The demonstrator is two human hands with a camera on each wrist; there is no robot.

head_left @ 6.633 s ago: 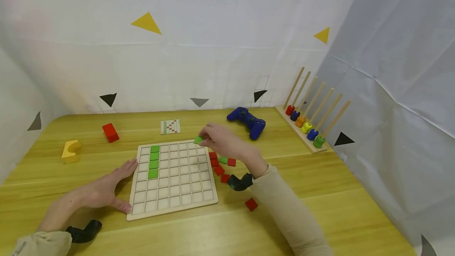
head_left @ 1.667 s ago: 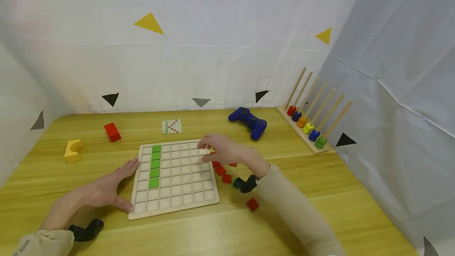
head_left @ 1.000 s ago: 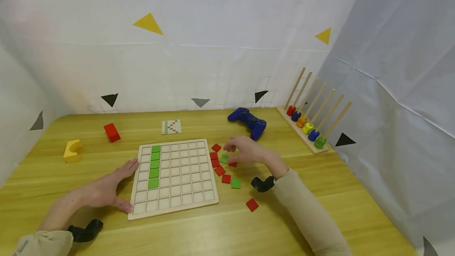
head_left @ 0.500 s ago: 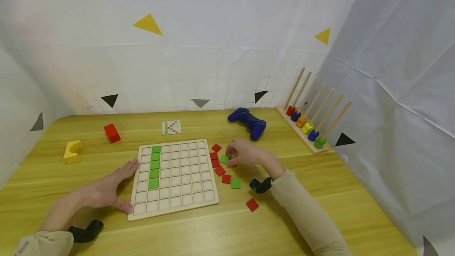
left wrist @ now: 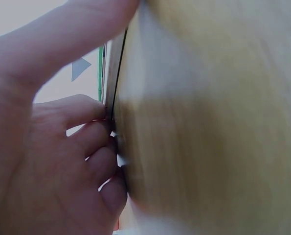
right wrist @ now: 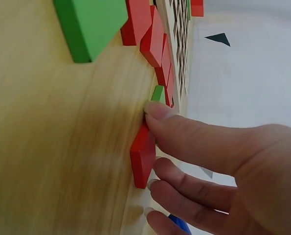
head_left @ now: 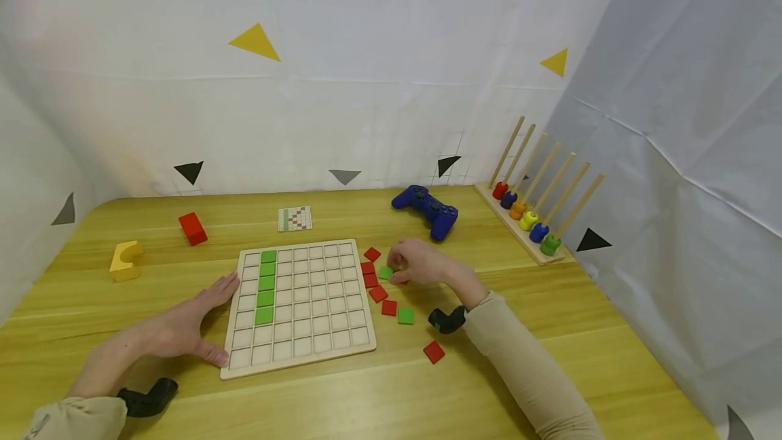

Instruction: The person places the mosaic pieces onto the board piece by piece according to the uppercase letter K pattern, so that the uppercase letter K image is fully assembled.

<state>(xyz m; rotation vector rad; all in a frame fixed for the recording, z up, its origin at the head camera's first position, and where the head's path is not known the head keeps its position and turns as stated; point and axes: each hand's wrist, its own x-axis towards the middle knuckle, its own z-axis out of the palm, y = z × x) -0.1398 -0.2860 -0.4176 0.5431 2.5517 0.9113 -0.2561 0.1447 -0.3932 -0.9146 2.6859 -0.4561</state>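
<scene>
A wooden grid board (head_left: 305,356) lies mid-table with a column of green tiles (head_left: 265,283) in its second column from the left. My left hand (head_left: 177,328) rests with spread fingers along the board's left edge, thumb at the near corner. In the left wrist view its fingertips (left wrist: 113,188) meet the tabletop beside the board. My right hand (head_left: 421,263) is right of the board, thumb and index pinching a green tile (head_left: 385,272). A red tile (right wrist: 144,155) lies under that hand, close to the thumb. The index fingertip is hidden behind the thumb in the right wrist view.
Several red tiles (head_left: 389,307) and another green tile (head_left: 406,316) lie right of the board. Behind stand a pattern card (head_left: 295,218) and a blue game controller (head_left: 425,211). A peg rack (head_left: 525,225) is at right; red (head_left: 193,229) and yellow (head_left: 125,261) blocks sit left.
A fifth green tile has joined the column on the board. My right hand has left the board, moved right to the loose tiles and closed on a green one. The left hand stays put.
</scene>
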